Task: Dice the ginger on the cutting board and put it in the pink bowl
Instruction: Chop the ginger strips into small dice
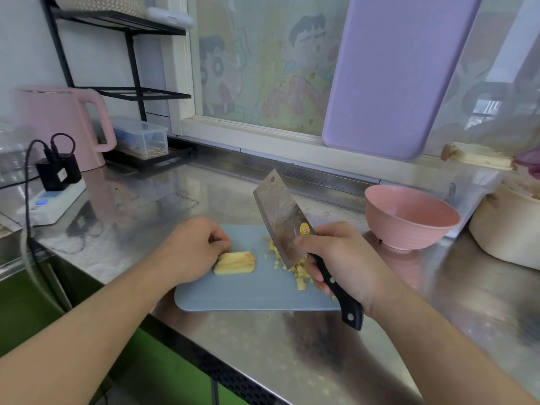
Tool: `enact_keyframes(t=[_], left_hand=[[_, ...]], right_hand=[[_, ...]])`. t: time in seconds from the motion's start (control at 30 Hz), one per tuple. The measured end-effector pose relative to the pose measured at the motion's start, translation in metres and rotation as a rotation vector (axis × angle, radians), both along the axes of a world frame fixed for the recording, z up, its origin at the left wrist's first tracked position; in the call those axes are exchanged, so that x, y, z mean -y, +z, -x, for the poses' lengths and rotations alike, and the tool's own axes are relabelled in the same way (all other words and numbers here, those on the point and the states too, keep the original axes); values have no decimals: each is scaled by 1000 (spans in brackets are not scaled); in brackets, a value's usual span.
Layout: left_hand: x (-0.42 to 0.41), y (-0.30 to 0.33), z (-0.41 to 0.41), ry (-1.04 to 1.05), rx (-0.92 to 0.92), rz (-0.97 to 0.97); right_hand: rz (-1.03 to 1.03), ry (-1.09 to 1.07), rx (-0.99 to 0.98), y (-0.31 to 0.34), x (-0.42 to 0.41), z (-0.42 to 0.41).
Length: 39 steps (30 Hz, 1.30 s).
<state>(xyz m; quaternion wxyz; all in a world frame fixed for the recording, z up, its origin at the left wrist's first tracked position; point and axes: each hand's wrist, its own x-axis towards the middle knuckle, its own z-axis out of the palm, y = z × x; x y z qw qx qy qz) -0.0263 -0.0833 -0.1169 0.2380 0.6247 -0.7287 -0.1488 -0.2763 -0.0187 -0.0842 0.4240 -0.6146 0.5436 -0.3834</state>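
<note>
A blue-grey cutting board (248,293) lies on the steel counter. On it sits a bundle of ginger strips (235,262), and my left hand (193,247) rests with curled fingers against its left end. Small ginger dice (298,273) lie scattered to the right. My right hand (342,258) grips the black handle of a cleaver (280,220), whose blade is raised and tilted above the dice. The pink bowl (409,217) stands on the counter to the right of the board; no ginger shows inside it.
A pink kettle (61,124), a power strip with black plugs (52,197) and a black rack with a clear box (140,135) stand at the left. A purple board (394,74) leans on the window. A cream pot (505,232) sits far right.
</note>
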Motion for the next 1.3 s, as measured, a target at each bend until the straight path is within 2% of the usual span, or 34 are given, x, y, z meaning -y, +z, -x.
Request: enact_keyframes(t=[0.33, 0.7, 0.77, 0.87, 0.93, 1.2, 1.3], left_hand=[[-3, 4, -7, -107, -15, -34], [5, 12, 2, -132, 288, -78], [5, 12, 0, -110, 232, -66], [-2, 17, -3, -105, 11, 8], [-11, 19, -2, -151, -57, 24], [-32, 14, 0, -242, 90, 143], [-33, 11, -1, -249, 93, 191]], right_hand=[[-6, -4, -4, -1, 0, 0], [-21, -13, 2, -1, 1, 1], [-11, -12, 3, 1, 0, 1], [2, -16, 9, 3, -1, 1], [6, -19, 12, 4, -2, 1], [-5, -8, -25, 4, -5, -3], [-7, 0, -37, 6, -7, -5]])
